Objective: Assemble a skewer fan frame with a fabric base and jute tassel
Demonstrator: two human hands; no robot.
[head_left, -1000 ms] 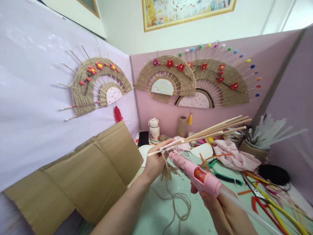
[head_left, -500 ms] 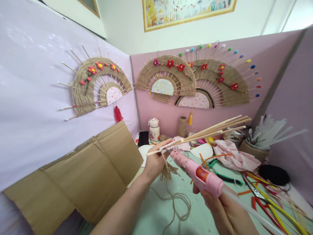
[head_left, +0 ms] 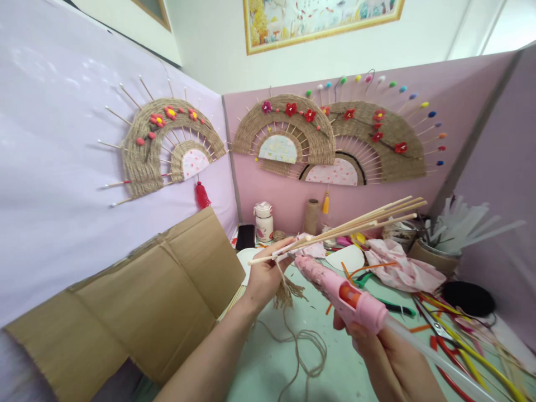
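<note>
My left hand (head_left: 266, 278) is closed around the near ends of several thin wooden sticks (head_left: 355, 228), which fan out toward the right. A brown twine tassel (head_left: 288, 293) hangs just below these fingers. In my right hand (head_left: 377, 346) is a pink glue gun (head_left: 335, 287), its clear glue stick sticking out at the back. The gun's tip is close to the near ends of the sticks, beside my left fingers; whether it touches them I cannot tell. Loose twine (head_left: 307, 357) lies in loops on the green table (head_left: 255, 374).
Folded cardboard (head_left: 146, 301) leans at the left. Behind stand a white bottle (head_left: 263, 222) and a cardboard tube (head_left: 312, 216). On the right are pink cloth (head_left: 402, 265), green-handled pliers (head_left: 391, 307), red-handled scissors (head_left: 446, 335) and a container of glue sticks (head_left: 435, 257).
The glue gun and my right hand have shifted slightly right. The sticks have moved slightly left in my left hand, which stays in nearly the same place.
</note>
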